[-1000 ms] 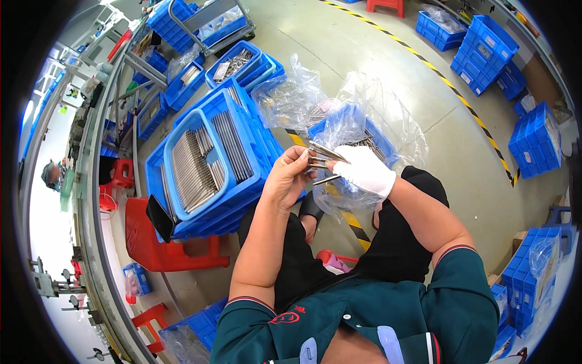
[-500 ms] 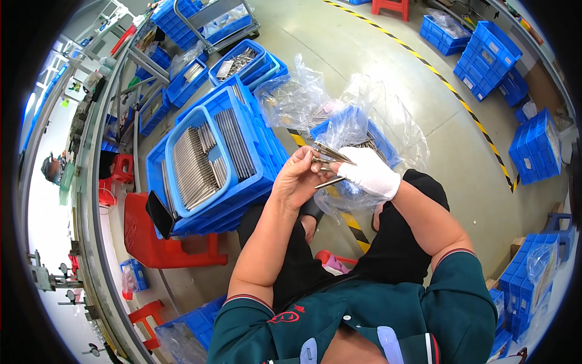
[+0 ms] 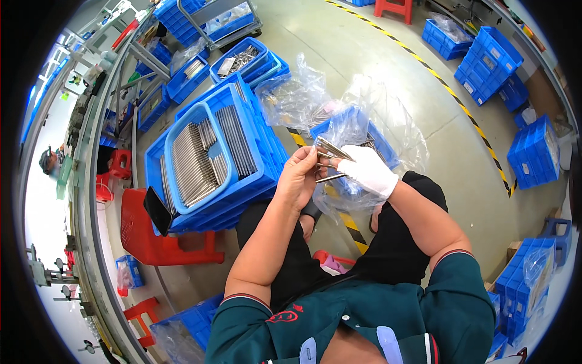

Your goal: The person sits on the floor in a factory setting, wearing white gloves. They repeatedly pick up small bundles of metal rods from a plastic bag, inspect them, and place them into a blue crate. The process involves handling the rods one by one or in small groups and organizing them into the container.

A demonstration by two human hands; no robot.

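Observation:
My bare left hand [image 3: 297,179] and my gloved right hand [image 3: 368,173] are close together above my knees. Several slim, shiny metal rods [image 3: 331,148] fan out between them. The left thumb and fingers are closed on the rods' near ends. My right hand, in a white glove that leaves some fingertips bare, grips the same bundle. Fingers cover parts of the rods, so their exact kind is hard to make out. Just beyond the hands is a blue bin [image 3: 383,145] lined with clear plastic, with more metal rods inside.
To the left, a light blue tray [image 3: 171,182] of neatly rowed rods rests on stacked blue crates [image 3: 254,194]. A black flat object [image 3: 158,211] leans at their corner. A red stool [image 3: 136,233] supports the crates. Clear plastic bags [image 3: 291,91] lie on the floor ahead.
The rods between my hands have shifted slightly and now lie closer together at the top. Both hands stay in nearly the same place.

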